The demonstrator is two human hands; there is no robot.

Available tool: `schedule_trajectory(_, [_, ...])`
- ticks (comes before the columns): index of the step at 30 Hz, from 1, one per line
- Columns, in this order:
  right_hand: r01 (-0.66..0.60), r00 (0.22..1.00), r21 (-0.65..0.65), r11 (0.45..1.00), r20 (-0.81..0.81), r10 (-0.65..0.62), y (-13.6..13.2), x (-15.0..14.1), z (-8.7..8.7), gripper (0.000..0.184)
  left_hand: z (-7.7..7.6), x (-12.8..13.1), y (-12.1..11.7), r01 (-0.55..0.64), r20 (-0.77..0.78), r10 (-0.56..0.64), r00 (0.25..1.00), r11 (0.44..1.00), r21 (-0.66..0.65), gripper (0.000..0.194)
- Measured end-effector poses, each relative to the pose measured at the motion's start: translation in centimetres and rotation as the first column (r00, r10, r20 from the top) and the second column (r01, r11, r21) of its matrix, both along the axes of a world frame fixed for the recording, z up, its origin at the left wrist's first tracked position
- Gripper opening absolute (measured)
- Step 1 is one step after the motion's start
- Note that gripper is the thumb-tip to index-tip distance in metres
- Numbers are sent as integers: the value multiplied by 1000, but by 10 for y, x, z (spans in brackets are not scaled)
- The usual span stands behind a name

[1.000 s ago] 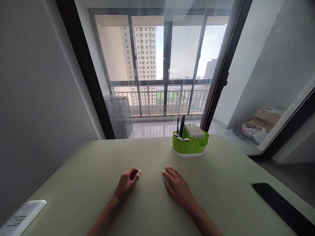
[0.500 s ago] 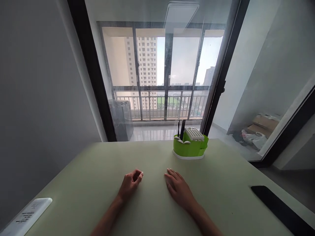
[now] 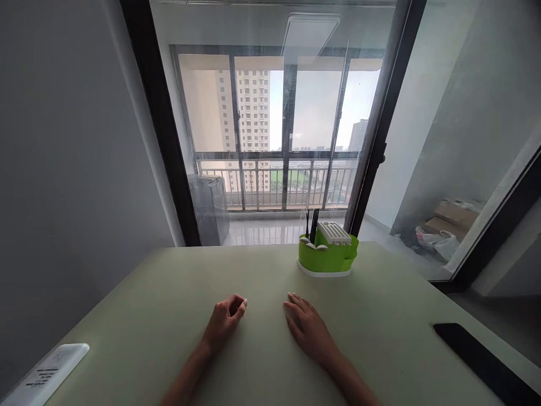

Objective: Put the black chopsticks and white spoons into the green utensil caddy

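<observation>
On its side on the pale green table [image 3: 139, 316] rests my left hand [image 3: 224, 321], fingers curled in and the thumb tip meeting the index finger. A small gap shows inside the curl, with nothing visible in it. Palm down to the right lies my right hand [image 3: 308, 327], its fingers stretched out and touching only the tabletop. Beyond it, nearest to that hand, stands a bright green utensil caddy [image 3: 323, 260] with a white base. Black chopsticks [image 3: 314, 225], white spoons [image 3: 310, 246] and a white slotted holder [image 3: 335, 232] sit in it.
At the left edge lies a white power strip-like object [image 3: 57, 366], cut off by the frame. A long black flat object [image 3: 477, 355] lies along the right side. Behind the table's far edge stands a dark-framed glass door [image 3: 164, 124], with a balcony beyond.
The whole view has shifted slightly, so everything sits a little lower in the picture. Both hands keep the same pose and place on the table.
</observation>
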State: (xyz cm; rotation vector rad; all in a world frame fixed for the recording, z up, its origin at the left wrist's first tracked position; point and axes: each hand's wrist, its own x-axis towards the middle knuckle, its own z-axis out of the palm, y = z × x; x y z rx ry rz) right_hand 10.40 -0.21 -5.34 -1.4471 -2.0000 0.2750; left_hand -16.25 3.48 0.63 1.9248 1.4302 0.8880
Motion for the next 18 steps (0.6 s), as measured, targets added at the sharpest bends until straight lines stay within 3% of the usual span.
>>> schedule_trajectory(18, [31, 995, 3, 1000, -94, -31, 3, 1, -6, 44, -8, 0, 2, 48, -5, -48, 999, 998, 41, 39])
